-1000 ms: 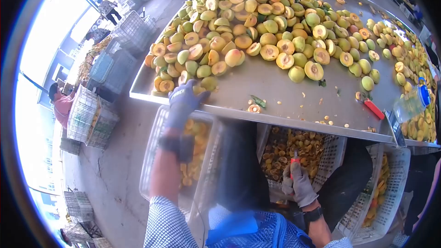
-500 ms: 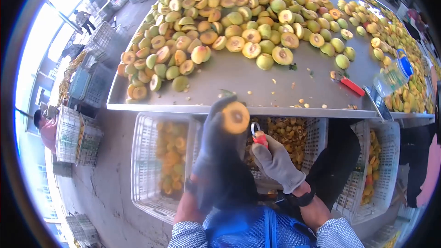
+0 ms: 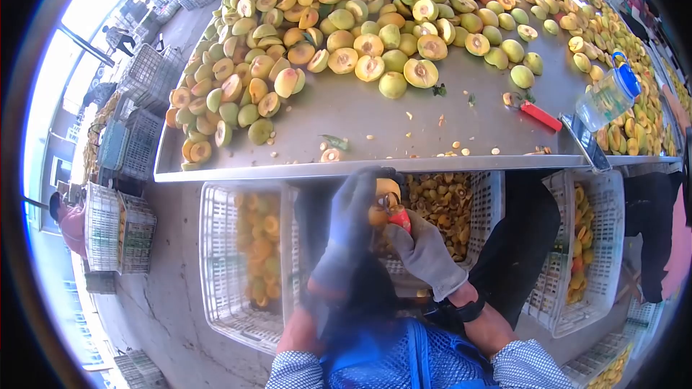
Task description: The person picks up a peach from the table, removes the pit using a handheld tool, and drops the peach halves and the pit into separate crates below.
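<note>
Left hand grips peach half; right hand clasps red-handled tool against it, above pit crate, below table edge.

1. Readable text, labels, brands, numbers, signs: none.
2. Bottle with blue cap, on the table: no legible label.
3. Gloves on left hand and right hand: no print that can be made out.
4. Crates: no markings legible.
</note>
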